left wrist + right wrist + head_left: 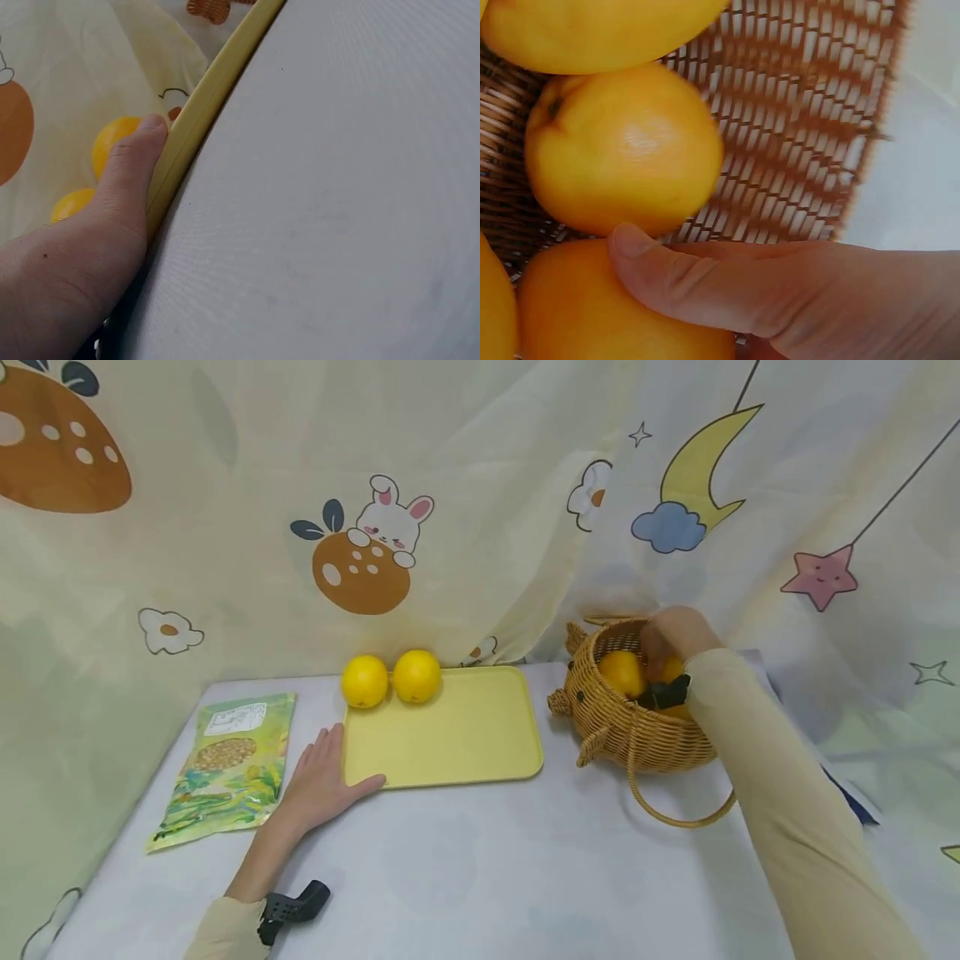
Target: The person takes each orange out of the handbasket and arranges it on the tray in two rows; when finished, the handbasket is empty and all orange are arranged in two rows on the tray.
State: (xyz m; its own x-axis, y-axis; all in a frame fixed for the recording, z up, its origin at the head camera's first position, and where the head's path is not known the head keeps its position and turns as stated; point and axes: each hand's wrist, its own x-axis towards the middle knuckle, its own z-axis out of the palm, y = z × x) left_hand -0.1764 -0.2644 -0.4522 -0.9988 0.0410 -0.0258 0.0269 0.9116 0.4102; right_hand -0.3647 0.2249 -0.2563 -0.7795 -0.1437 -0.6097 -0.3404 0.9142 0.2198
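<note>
My left hand point(321, 787) rests at the near left corner of a yellow tray point(450, 739), fingers straight along its left side and thumb along the front edge. In the left wrist view the thumb touches the tray rim point(196, 120). Two oranges point(364, 682) sit side by side at the tray's back left. Inside the wicker basket point(645, 739) my right hand point(675, 633) reaches down among several oranges point(621, 673). The right wrist view has its thumb pressed over one orange point(607, 307), with the other fingers mostly hidden behind. Another orange point(626, 146) lies right beside it.
A green and yellow plastic packet point(228, 768) lies flat on the table's left. The basket's handle point(686, 821) hangs down in front of it onto the white tablecloth point(480, 877). A printed curtain point(480, 460) rises behind the table.
</note>
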